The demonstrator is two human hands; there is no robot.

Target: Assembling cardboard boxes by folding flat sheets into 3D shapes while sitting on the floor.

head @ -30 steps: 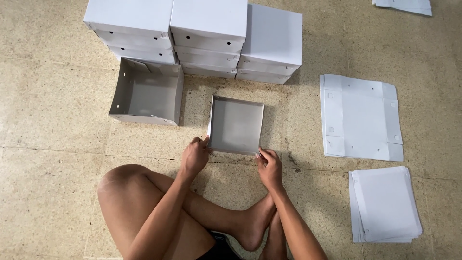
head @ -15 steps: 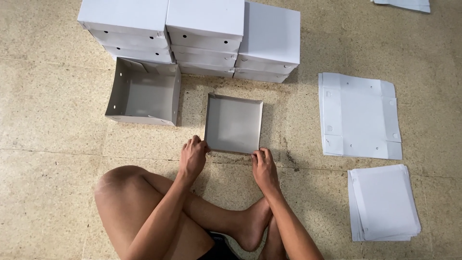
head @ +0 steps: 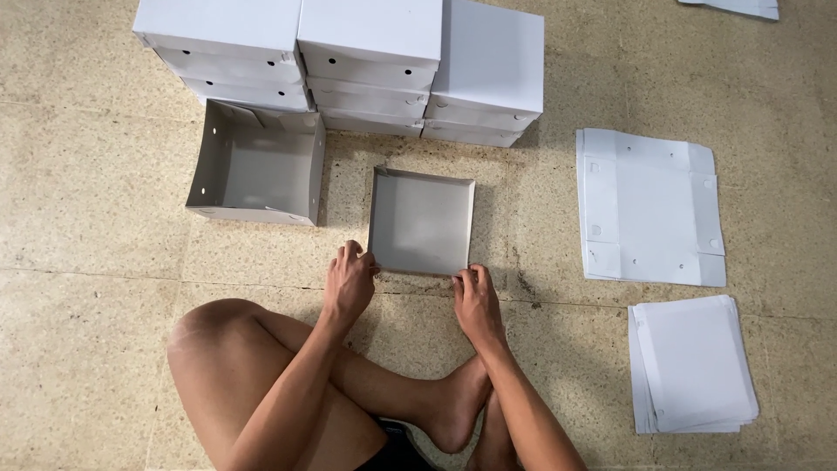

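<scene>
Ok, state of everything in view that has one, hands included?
Shallow tray: folded up, open side up, flat on the floor.
Left hand: fingers on the tray's near left corner.
Right hand: fingers on the tray's near right corner.
Deep box: folded, open, nothing in it.
Closed boxes: lidded, stacked in three piles.
Big blanks: flat, unfolded.
Small blanks: flat, piled.

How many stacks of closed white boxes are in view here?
3, side by side at the far end of the floor: left stack, middle stack, right stack, all beyond the shallow tray. Others may lie outside the frame.
</scene>
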